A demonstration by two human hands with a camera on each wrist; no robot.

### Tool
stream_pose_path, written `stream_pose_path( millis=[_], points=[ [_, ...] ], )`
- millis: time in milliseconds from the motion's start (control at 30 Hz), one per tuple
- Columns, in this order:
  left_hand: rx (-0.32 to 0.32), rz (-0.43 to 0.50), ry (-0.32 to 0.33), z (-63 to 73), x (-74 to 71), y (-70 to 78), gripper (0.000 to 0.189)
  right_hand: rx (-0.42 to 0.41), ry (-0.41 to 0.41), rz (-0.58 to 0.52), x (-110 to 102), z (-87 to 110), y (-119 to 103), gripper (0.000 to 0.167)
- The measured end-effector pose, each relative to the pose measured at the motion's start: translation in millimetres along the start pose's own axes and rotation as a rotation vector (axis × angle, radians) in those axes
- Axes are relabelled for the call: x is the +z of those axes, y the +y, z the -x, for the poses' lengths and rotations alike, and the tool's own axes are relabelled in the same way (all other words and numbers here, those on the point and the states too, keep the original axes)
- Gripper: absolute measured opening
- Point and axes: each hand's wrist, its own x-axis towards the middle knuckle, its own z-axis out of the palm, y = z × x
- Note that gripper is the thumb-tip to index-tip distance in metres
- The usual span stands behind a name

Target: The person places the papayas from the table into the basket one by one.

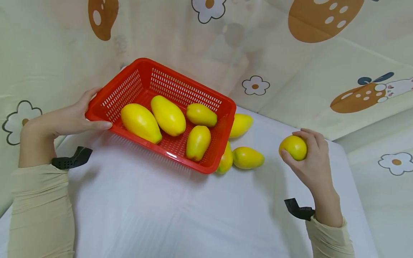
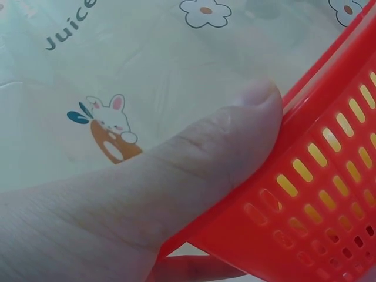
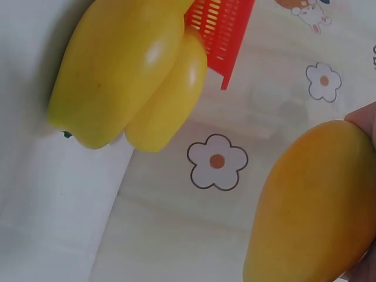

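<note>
- Now L hand (image 1: 69, 120) is gripping red bskt (image 1: 190, 81) by its L end
- R hand (image 1: 314, 157) is holding yel. fruit (image 1: 295, 147), well R of bskt
- 4 fruits (image 1: 167, 115) are sitting inside; 3 more (image 1: 248, 158) lying on tbl (image 1: 129, 200) by its R end

The word "Juice" (image 2: 69, 26) in dark, slanting letters on the pale patterned backdrop sheet (image 2: 35, 147)

Basket (image 1: 145, 66) at left, four fruits (image 1: 168, 115) inside. Three loose fruits (image 1: 248, 158) on tabletop (image 1: 180, 215), by its right end. Single fruit (image 1: 296, 147) farther right, in right fingers (image 1: 319, 139). Sheeting (image 1: 180, 46) behind.
</note>
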Motion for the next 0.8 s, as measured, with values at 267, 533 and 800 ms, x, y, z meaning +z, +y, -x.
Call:
stream_pose_path(
  millis=[267, 533, 800],
  points=[
    [-0.006, -0.004, 0.002, -2.3, 0.2, -1.0, 0.106, -0.069, 0.008, -0.014, -6.2, 1.0, -19.6, 0.051],
    [-0.002, -0.003, 0.004, -0.2, -1.6, 1.0, 0.107, -0.211, 0.052, -0.031, -8.0, -3.9, -50.3, 0.052],
    [0.004, 0.014, 0.006, -0.5, -1.2, 1.1, 0.108, -0.301, 0.05, -0.017, -7.1, -7.6, -74.4, 0.05]
  ],
)
